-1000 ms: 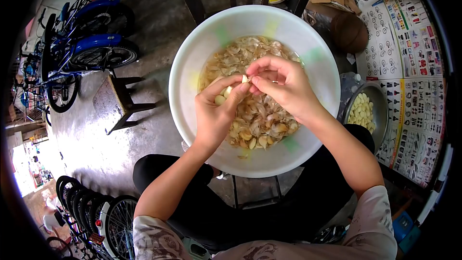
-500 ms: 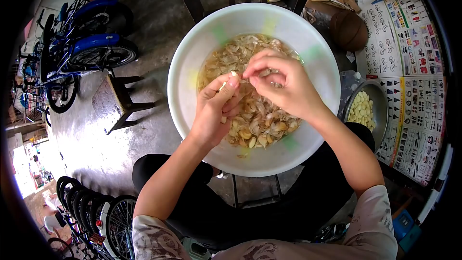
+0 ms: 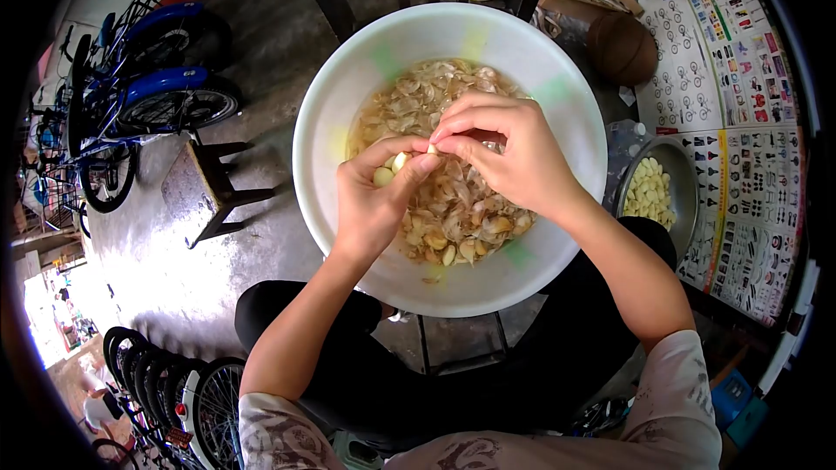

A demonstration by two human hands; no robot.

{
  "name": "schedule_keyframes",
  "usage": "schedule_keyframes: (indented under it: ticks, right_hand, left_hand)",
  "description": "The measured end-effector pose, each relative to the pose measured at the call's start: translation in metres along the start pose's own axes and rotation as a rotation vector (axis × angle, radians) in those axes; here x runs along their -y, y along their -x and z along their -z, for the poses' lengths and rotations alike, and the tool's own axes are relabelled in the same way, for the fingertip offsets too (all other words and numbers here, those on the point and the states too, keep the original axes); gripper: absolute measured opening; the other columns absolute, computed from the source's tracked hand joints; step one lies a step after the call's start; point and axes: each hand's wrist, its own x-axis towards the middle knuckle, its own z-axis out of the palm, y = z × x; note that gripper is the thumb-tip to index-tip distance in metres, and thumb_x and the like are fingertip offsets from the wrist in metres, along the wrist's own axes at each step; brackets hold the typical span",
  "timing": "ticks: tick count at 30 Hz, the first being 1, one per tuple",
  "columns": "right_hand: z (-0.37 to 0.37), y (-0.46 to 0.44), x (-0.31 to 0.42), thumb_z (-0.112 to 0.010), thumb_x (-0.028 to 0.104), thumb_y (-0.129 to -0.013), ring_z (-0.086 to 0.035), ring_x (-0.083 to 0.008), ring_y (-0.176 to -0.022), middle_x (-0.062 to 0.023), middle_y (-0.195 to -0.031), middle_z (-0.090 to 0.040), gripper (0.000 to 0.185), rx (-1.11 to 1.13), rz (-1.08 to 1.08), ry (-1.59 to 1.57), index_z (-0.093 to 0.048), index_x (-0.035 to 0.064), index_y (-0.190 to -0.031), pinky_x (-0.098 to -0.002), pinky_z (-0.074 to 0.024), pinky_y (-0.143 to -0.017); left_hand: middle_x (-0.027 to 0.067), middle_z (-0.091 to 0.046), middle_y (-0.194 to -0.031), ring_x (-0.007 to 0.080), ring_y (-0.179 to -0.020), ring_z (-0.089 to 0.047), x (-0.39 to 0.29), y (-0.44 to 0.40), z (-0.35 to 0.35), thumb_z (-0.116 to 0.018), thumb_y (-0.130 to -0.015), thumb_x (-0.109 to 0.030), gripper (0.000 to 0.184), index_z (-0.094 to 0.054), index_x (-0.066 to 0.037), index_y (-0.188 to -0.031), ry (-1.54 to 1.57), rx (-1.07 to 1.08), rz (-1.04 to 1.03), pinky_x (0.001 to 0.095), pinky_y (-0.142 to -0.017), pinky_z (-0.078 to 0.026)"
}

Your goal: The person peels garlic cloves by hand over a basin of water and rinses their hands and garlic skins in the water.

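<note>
Over the middle of the white tub (image 3: 320, 126), a shade toward ten o'clock from its centre with twelve at the top of the view, a small pale garlic clove (image 3: 432, 149) sits at the meeting point of two hands. From that clove, the left hand (image 3: 370, 200) lies toward eight o'clock and the right hand (image 3: 514, 161) toward three; both reach it with their fingertips, so neither is plainly nearer. Only the clove's tip shows, and its long axis is too covered to read. The left grip is pinched on it between thumb and forefinger, with hardly any gap, while two more peeled cloves (image 3: 391, 169) rest toward eight o'clock, tucked against that hand's fingers. The right grip is narrow, its thumb and fingertips drawn together right against the clove; whether they clasp the clove itself or a shred of its skin, I can't make out. Beneath the hands, loose skins (image 3: 466, 196) soak in the water, thickest from twelve through five o'clock, with unskinned cloves (image 3: 453, 252) gathered near six. Outside the tub, between three and four o'clock from the grip, a metal bowl (image 3: 688, 187) carries a heap of pale cloves (image 3: 649, 191), just beyond the right forearm.
</note>
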Motion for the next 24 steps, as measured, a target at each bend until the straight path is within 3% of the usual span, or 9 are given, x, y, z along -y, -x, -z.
schedule_keyframes:
  ticks: [7,9,12,16,18,22,24]
  right_hand:
    - [-0.005,0.002,-0.003,-0.062,-0.003,-0.087,-0.062,-0.0241,-0.076,-0.0116,-0.086,-0.062,0.004,0.003,0.109,0.155,-0.058,-0.0027,-0.087,-0.0319,-0.0478,-0.068]
    - [-0.008,0.003,-0.007,-0.057,0.0,-0.092,-0.058,-0.0326,-0.073,-0.0143,-0.085,-0.056,0.006,-0.008,0.163,0.148,-0.052,-0.0025,-0.091,-0.04,-0.0454,-0.066]
    - [-0.01,0.003,-0.005,-0.056,0.001,-0.093,-0.058,-0.0322,-0.075,-0.0142,-0.086,-0.056,0.006,0.0,0.135,0.14,-0.051,-0.0018,-0.092,-0.0398,-0.0453,-0.067]
    - [-0.008,0.005,-0.001,-0.056,0.001,-0.093,-0.056,-0.0315,-0.074,-0.0141,-0.086,-0.056,0.005,0.007,0.135,0.119,-0.051,-0.0014,-0.093,-0.0393,-0.045,-0.067]
    - [-0.005,0.006,0.005,-0.055,0.002,-0.093,-0.057,-0.0296,-0.073,-0.0136,-0.084,-0.057,0.004,0.035,0.037,0.075,-0.052,-0.0011,-0.093,-0.0383,-0.0456,-0.067]
    - [-0.004,0.006,0.005,-0.055,0.005,-0.093,-0.059,-0.026,-0.072,-0.0133,-0.081,-0.06,0.007,0.047,-0.051,-0.076,-0.054,-0.0016,-0.093,-0.0367,-0.0466,-0.067]
    - [0.002,0.001,0.004,-0.051,0.006,-0.098,-0.059,-0.0117,-0.079,-0.0049,-0.087,-0.057,0.006,0.247,-0.174,-0.096,-0.052,0.0005,-0.095,-0.0286,-0.0515,-0.068]
  left_hand:
    - [0.0055,-0.071,-0.095,0.0105,-0.088,-0.063,0.001,-0.001,-0.001,-0.072,-0.09,-0.016,0.02,-0.072,0.001,-0.101,0.054,0.0,0.018,0.0255,-0.08,-0.051]
    - [0.0033,-0.069,-0.09,0.0084,-0.081,-0.06,0.002,-0.001,0.0,-0.071,-0.091,-0.019,0.022,-0.072,0.0,-0.103,0.106,-0.006,0.038,0.0237,-0.074,-0.05]
    - [-0.0024,-0.06,-0.08,0.0038,-0.068,-0.051,0.0,-0.001,0.003,-0.069,-0.093,-0.023,0.025,-0.07,-0.002,-0.107,0.33,0.046,0.183,0.021,-0.061,-0.043]
    - [-0.0058,-0.053,-0.075,0.0021,-0.061,-0.041,-0.004,0.002,-0.003,-0.068,-0.093,-0.023,0.026,-0.068,-0.002,-0.109,0.383,0.048,0.171,0.0209,-0.054,-0.034]
    - [-0.0011,-0.052,-0.079,0.0041,-0.057,-0.034,-0.009,0.004,-0.005,-0.061,-0.097,-0.014,0.021,-0.063,0.001,-0.111,0.425,0.037,0.186,0.0223,-0.052,-0.025]
    - [-0.0017,-0.05,-0.077,0.0038,-0.056,-0.034,-0.014,0.006,-0.009,-0.058,-0.099,-0.018,0.019,-0.062,0.0,-0.102,0.508,0.03,0.184,0.0214,-0.051,-0.026]
    - [-0.0025,-0.048,-0.074,0.0035,-0.055,-0.034,-0.018,0.006,-0.011,-0.055,-0.101,-0.021,0.022,-0.059,-0.001,-0.092,0.417,-0.049,0.159,0.0205,-0.049,-0.025]
